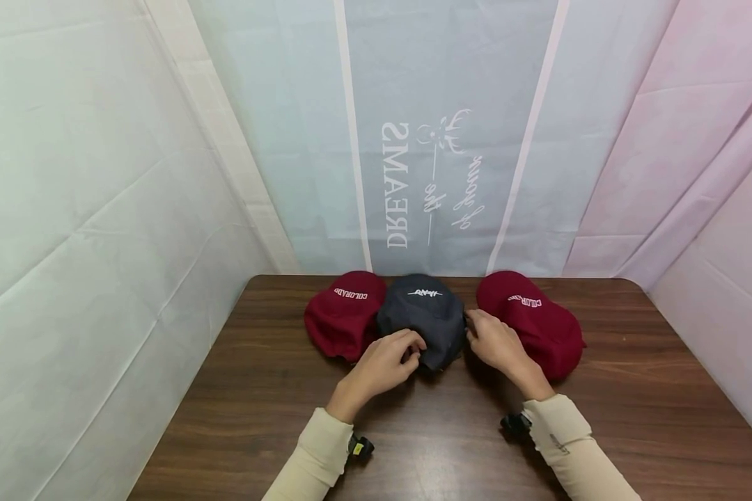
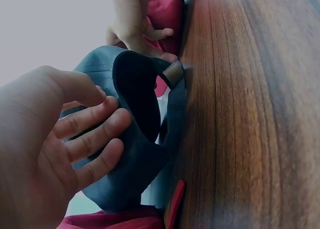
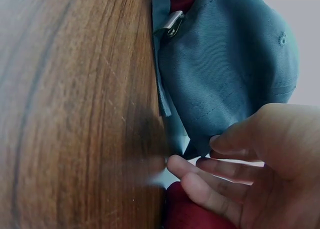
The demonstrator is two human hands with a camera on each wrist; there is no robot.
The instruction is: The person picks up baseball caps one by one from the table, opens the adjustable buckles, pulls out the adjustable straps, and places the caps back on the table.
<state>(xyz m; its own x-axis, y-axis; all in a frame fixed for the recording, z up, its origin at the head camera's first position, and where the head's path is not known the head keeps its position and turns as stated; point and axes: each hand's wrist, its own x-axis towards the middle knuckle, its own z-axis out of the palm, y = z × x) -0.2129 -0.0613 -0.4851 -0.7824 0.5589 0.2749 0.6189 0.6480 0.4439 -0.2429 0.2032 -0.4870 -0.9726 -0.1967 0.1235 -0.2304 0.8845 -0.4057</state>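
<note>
Well, the dark cap (image 1: 427, 316), near the middle of the table's (image 1: 439, 445) far edge, should be light, soft and easy to dent, so hold its rim rather than its crown. Your left hand's (image 1: 385, 362) fingers curve loosely against it; your right hand's (image 1: 495, 341) seem to pinch its edge, though the contact is partly hidden. Toward the table's left, one red cap (image 1: 345, 313) crowds it; toward the table's right, another red cap (image 1: 535, 320) limits your right hand.

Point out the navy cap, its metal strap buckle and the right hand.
Navy cap (image 1: 437, 316): head view, crown.
Metal strap buckle (image 3: 174, 21): right wrist view, metal face.
Right hand (image 1: 494, 339): head view, back of hand.
</note>
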